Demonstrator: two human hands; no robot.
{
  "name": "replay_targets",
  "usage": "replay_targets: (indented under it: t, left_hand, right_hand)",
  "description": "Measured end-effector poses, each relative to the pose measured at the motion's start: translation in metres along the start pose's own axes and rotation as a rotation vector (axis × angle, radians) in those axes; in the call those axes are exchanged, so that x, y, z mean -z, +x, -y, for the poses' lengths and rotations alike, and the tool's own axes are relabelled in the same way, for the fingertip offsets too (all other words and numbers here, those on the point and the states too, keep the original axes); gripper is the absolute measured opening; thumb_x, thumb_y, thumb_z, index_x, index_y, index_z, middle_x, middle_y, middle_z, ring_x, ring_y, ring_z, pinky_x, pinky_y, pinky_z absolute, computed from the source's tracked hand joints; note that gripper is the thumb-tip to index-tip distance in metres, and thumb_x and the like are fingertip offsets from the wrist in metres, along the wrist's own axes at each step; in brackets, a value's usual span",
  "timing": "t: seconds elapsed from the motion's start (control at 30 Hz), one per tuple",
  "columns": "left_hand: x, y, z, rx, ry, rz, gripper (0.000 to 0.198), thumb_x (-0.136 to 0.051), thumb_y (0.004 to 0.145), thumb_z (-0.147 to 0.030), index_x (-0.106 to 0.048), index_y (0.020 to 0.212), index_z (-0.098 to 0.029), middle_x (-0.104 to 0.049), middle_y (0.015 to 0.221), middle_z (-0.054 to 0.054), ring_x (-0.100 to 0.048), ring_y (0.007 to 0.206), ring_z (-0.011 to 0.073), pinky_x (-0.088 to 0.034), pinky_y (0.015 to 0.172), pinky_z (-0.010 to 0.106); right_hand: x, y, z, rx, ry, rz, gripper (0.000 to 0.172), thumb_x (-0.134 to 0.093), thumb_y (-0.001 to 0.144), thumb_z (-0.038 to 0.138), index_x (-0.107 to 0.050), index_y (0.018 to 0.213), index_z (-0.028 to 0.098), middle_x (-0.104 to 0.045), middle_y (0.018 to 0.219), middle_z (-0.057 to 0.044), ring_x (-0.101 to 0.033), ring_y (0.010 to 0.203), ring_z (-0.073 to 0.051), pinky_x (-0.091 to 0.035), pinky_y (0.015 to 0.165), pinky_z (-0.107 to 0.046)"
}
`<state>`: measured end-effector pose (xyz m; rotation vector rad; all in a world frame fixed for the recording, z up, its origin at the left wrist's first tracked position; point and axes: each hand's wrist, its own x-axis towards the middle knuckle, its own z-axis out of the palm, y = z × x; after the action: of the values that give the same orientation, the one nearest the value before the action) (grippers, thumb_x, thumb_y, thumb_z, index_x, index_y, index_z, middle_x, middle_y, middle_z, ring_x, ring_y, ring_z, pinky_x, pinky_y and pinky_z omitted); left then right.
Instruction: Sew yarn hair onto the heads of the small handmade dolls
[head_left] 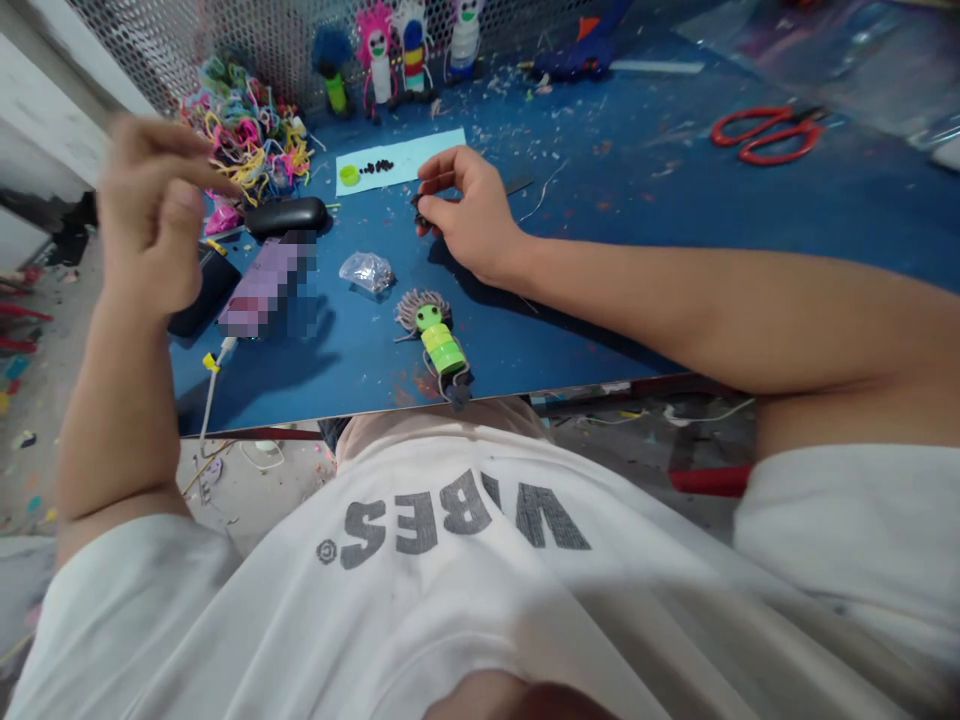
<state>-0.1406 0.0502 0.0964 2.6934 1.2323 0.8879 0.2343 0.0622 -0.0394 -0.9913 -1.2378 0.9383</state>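
My left hand [154, 215] is raised over the left side of the table, slightly blurred, its fingers apart and nothing visible in them. Between the thumb and fingers of my right hand [465, 210] is a small dark piece [419, 212], mostly hidden. A light blue card [424, 150] lies just beyond that hand, bearing a small yellow-green ring [349, 175] and several tiny dark pieces [381, 166]. Closer to me lies a doll [442, 345] with a green face, grey yarn hair and a yellow-and-green body. A crumpled clear plastic bag [367, 271] rests near it.
Tangled colourful yarn [259, 135] is heaped at the back left, near a black case [286, 216] and a purple phone-like thing [262, 285] with a white cable. Several dolls [379, 60] stand at the back. A blue glue gun [574, 60] and red-handled scissors [780, 135] lie right.
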Motion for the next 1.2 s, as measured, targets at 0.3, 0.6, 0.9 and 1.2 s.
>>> replay_targets:
  t: [0.3,0.6,0.9,1.2]
  left_hand:
    - [-0.018,0.005,0.043,0.062,0.067,0.426,0.098,-0.032,0.106,-0.109,-0.091,0.129,-0.033,-0.074,0.169,0.005,-0.058,0.155,0.0325,-0.031,0.156,0.066]
    - [-0.021,0.003,0.056,0.083,0.043,0.414,0.110,-0.025,0.099,-0.117,-0.090,0.124,-0.032,-0.073,0.170,0.005,-0.059,0.152,0.0299,-0.036,0.153,0.065]
    - [-0.020,0.002,0.054,0.052,0.022,0.320,0.104,-0.026,0.098,-0.120,-0.083,0.128,-0.037,-0.072,0.173,-0.007,-0.055,0.155,0.0237,-0.029,0.155,0.059]
    - [-0.020,0.003,0.056,0.075,0.065,0.416,0.107,-0.025,0.096,-0.120,-0.087,0.118,-0.035,-0.076,0.167,-0.003,-0.059,0.149,0.0246,-0.032,0.153,0.063]
  right_hand:
    - [0.005,-0.004,0.004,0.009,0.010,-0.017,0.039,-0.100,0.066,0.046,-0.073,0.094,0.046,-0.076,0.108,-0.001,-0.067,0.084,-0.030,-0.065,0.081,-0.058]
    - [0.005,-0.005,0.003,0.028,0.040,-0.008,0.033,-0.097,0.069,0.038,-0.076,0.095,0.044,-0.075,0.107,-0.002,-0.069,0.081,-0.028,-0.068,0.084,-0.058]
    - [0.007,-0.006,0.005,0.022,-0.001,0.008,0.038,-0.102,0.067,0.051,-0.074,0.091,0.051,-0.079,0.108,0.000,-0.075,0.101,-0.039,-0.063,0.075,-0.062]
    - [0.003,-0.006,0.004,0.016,0.022,0.007,0.038,-0.099,0.068,0.048,-0.073,0.095,0.044,-0.073,0.107,-0.001,-0.064,0.088,-0.028,-0.062,0.084,-0.058]
